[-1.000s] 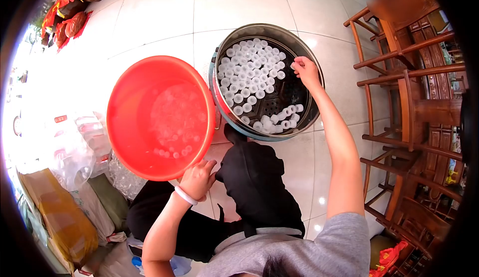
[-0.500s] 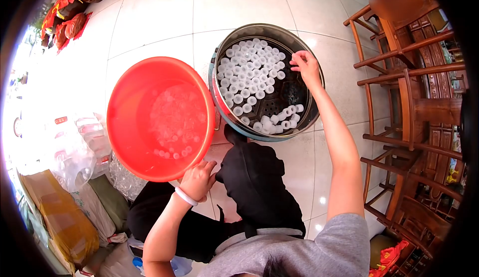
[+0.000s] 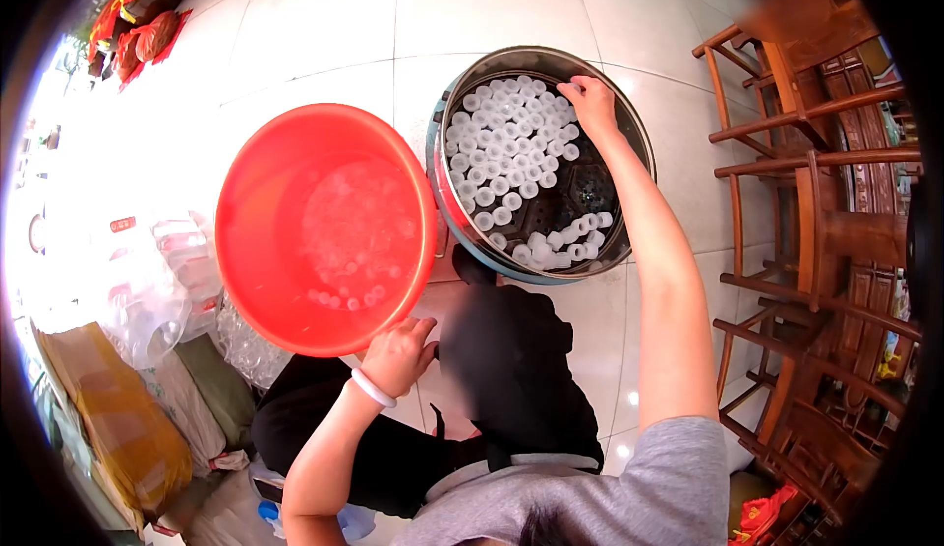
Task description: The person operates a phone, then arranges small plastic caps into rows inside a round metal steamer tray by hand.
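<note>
1. Lying at the far left, a taped brown parcel (image 3: 123,418) sits below some clear plastic bags (image 3: 147,300).
2. To their right stands the red tub (image 3: 261,222); small translucent cups (image 3: 352,300) lie in it, towards its lower right part.
3. The left hand (image 3: 398,357), with a pale band (image 3: 374,389) on its wrist, is at the tub's near rim, beside a black-clad knee (image 3: 506,340). Its fingers curl, but I cannot tell whether this grip is clamped on the rim, as the undersides are hidden.
4. Just right of the tub, on the tiled floor (image 3: 492,5), is a round metal pan (image 3: 641,153) with a dark, perforated base.
5. Inside the pan, a large cluster of white cups (image 3: 506,138) fills much of the left and upper part, mostly upright. A smaller group (image 3: 562,243) sits near the lower edge, some tipped over.
6. The right hand (image 3: 593,106) reaches over the pan's upper right side, fingertips beside the large cluster. This grip looks nearly closed, though whether it pinches a cup is too small to tell.
7. Wooden chairs (image 3: 811,222) stand farther right.
</note>
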Motion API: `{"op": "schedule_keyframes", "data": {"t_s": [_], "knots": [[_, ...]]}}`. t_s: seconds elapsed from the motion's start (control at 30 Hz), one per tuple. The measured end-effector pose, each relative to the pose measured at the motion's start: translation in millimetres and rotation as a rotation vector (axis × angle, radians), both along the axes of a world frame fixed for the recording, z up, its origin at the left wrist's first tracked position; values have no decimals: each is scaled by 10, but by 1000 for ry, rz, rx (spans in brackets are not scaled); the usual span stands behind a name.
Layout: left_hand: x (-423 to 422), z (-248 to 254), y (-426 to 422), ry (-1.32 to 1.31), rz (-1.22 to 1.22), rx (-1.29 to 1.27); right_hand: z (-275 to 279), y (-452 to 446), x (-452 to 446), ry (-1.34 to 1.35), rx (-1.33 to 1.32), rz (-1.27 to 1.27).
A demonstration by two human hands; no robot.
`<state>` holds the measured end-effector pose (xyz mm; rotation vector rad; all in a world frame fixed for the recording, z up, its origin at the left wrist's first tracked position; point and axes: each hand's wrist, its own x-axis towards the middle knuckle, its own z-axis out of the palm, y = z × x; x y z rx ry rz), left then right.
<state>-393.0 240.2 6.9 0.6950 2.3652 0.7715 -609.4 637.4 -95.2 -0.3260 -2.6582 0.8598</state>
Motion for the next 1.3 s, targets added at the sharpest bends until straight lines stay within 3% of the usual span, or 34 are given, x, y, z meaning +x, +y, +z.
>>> {"op": "schedule_keyframes", "data": {"t_s": [0.2,0.37,0.57,0.7,0.9,0.97,1.03,1.23,1.3], "knots": [[-15,12,7,-6,0,8,-26,-129,-61,16,142,-22],[-17,24,4,-16,0,-4,131,-217,-63,-232,147,-109],[12,-50,-13,83,-23,12,-33,-164,-135,-159,-7,30],[-3,-11,-8,44,-15,2,34,-112,-61,-101,59,-22],[4,9,2,-1,-1,0,-105,246,132,-235,-101,-174],[5,11,9,2,-6,1,-42,170,199,-319,-357,-183],[9,15,8,-1,-4,-2,-126,181,192,-283,-253,-61],[12,-11,0,-1,9,4,79,115,328,-202,-250,-135],[7,-1,-1,-7,7,1,203,218,448,-359,-19,32]]}}
